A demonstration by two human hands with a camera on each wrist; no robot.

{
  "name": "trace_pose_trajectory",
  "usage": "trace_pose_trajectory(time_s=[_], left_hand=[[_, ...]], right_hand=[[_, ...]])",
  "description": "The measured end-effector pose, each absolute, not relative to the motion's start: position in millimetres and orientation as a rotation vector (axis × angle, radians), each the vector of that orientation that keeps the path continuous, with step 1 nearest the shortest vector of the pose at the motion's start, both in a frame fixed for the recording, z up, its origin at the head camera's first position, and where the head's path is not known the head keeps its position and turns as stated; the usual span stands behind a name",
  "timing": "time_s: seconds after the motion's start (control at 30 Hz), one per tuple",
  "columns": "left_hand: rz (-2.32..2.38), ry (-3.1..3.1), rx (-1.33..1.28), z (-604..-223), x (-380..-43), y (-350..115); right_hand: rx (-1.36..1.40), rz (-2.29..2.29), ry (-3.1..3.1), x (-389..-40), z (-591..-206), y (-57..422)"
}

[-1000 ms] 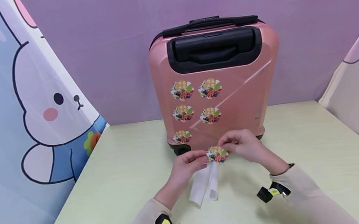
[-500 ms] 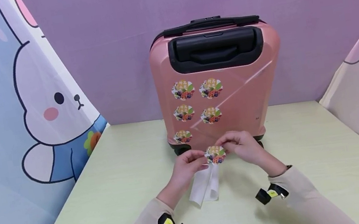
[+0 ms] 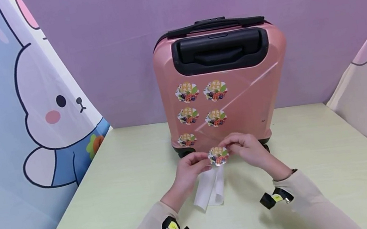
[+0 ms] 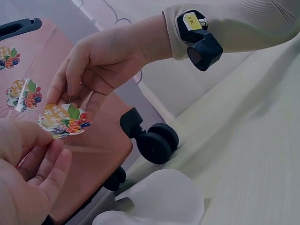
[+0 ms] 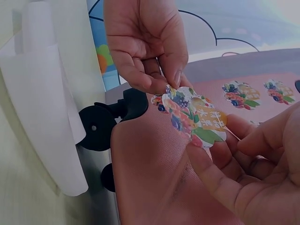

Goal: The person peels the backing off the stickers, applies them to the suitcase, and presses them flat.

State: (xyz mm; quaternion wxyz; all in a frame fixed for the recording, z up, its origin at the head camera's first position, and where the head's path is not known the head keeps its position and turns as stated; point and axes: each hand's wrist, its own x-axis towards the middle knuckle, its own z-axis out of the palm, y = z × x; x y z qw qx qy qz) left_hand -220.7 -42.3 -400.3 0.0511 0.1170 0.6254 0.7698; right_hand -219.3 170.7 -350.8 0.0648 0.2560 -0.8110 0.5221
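Observation:
A round fruit-print sticker (image 3: pixel 218 156) is held between both hands, in front of the lower part of a pink suitcase (image 3: pixel 240 109). The left hand (image 3: pixel 191 170) pinches its left edge, thumb against fingertips, as the left wrist view also shows. At the opposite edge, the right hand (image 3: pixel 246 149) grips it with thumb and fingers. The sticker (image 5: pixel 194 117) looks slightly bent in the right wrist view and stands apart from the suitcase. Several matching stickers, such as one at upper left (image 3: pixel 187 92), are stuck on the suitcase's left and middle.
White backing paper (image 3: pixel 205 191), curled and folded, lies on the pale table (image 3: pixel 133 158) below the hands. Black wheels (image 4: pixel 153 144) support the suitcase. A purple backdrop (image 3: pixel 117 61) hangs behind it, and a rabbit-print cloth (image 3: pixel 39 93) hangs at left.
Both hands have shifted slightly left with the sticker, which is now raised a little and tilted differently. The backing paper and the stuck-on stickers remain as they were.

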Motion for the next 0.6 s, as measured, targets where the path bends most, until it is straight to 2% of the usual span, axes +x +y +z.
trace_pose_trajectory(time_s=[0.6], left_hand=[[2.433,1.881,0.336,-399.1,-222.8,-39.3]], right_hand=[[0.749,1.457,-2.418,-220.6,-347.9,165.6]])
